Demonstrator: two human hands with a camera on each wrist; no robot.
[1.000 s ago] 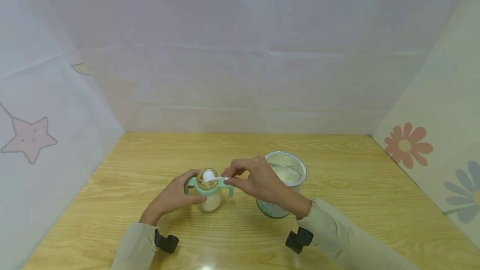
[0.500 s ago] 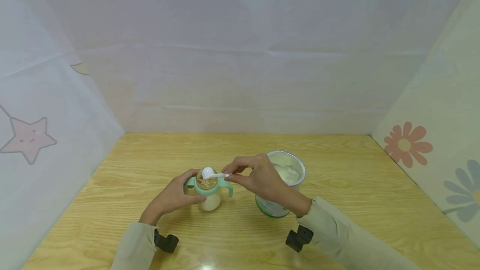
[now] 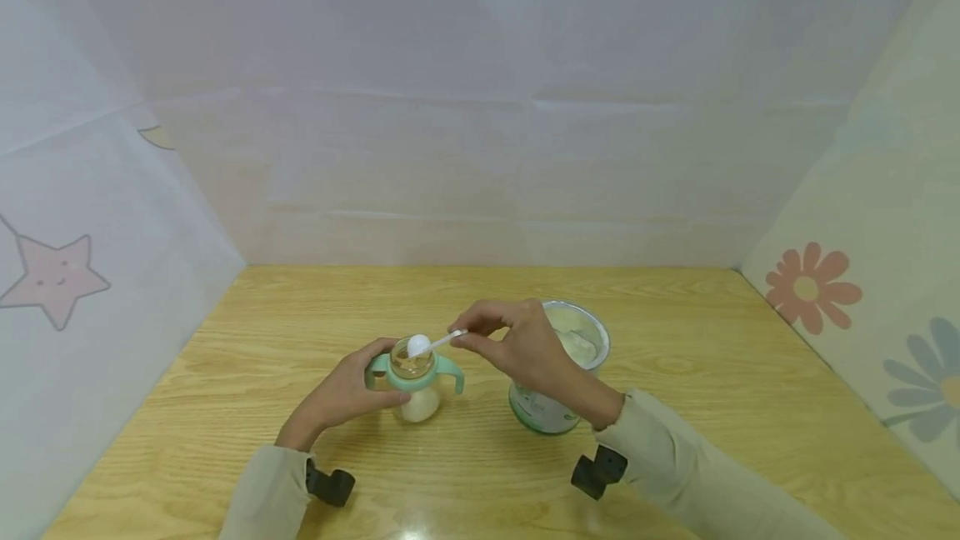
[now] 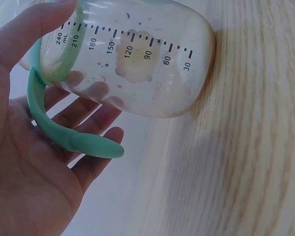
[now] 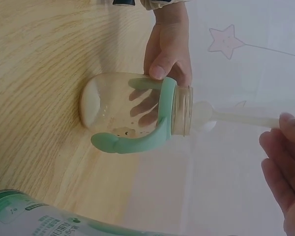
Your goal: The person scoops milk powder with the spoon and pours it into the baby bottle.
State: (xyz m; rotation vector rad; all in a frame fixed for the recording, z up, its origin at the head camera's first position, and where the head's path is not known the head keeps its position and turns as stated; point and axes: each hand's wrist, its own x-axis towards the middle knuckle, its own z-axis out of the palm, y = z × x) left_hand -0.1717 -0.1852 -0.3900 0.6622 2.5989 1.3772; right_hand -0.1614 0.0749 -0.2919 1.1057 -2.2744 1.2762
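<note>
A clear baby bottle with an amber neck and a green two-handled collar stands uncapped on the table. My left hand grips it at the collar, thumb in front and fingers behind, as the left wrist view shows. Pale powder lies at the bottle's bottom. My right hand pinches the handle end of a white measuring scoop. The scoop's bowl is at the bottle's mouth, its handle slanting up to the right; what the bowl holds is hidden. Behind the right hand stands an open formula can, with cream-coloured powder inside.
The wooden table is enclosed by pale fabric walls at the back and sides. The can stands to the right of the bottle, partly covered by the right hand and forearm. A dark wrist mount sits under each sleeve cuff.
My right hand has risen slightly, so the scoop handle tilts more steeply while its bowl stays at the bottle's mouth. My left hand and the bottle have hardly moved.
</note>
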